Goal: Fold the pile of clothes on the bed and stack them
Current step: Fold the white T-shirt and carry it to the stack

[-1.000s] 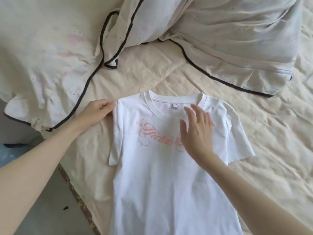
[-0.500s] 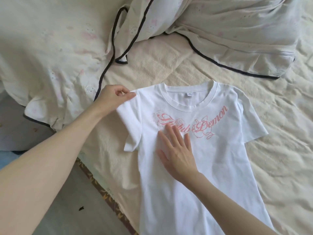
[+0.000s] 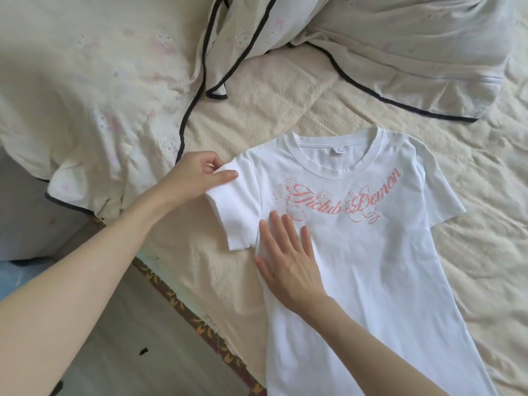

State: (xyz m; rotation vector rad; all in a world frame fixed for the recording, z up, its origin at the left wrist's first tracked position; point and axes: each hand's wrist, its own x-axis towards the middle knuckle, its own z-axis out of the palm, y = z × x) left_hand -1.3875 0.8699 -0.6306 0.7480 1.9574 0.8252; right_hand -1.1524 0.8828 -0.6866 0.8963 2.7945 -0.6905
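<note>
T-shirt: we see 1 white short-sleeved cotton T-shirt with pink script lettering (image 3: 371,252) lying face up on the bed, neckline at the far end, hem running off the near edge of the view.
Lettering: the pink print curves across the chest just below the round collar; a small label shows inside the neck.
Left hand: our left hand (image 3: 197,174) is at the shirt's left shoulder, thumb on top and fingers curled beneath, its grip pinching the top of the left sleeve (image 3: 237,212) and lifting that edge slightly off the bed.
Left sleeve: it hangs down from the pinch toward the near side, its cuff lying on the bedcover.
Right hand: our right hand (image 3: 288,261) lies palm down on the shirt's left chest, just near of the lettering, fingers straight and spread; its grip is released, only pressing the cloth flat.
Right sleeve: it lies spread flat to the right.
Bed: the cream textured bedcover (image 3: 471,252) carries the shirt; its near-left edge shows a dark patterned border.
Bedding: 1 pale floral quilt with dark piping (image 3: 100,81) is bunched at the far left, and 1 matching pillow (image 3: 414,52) sits at the far right, apart from the shirt.
Floor: pale floor (image 3: 128,352) shows at the near left.
</note>
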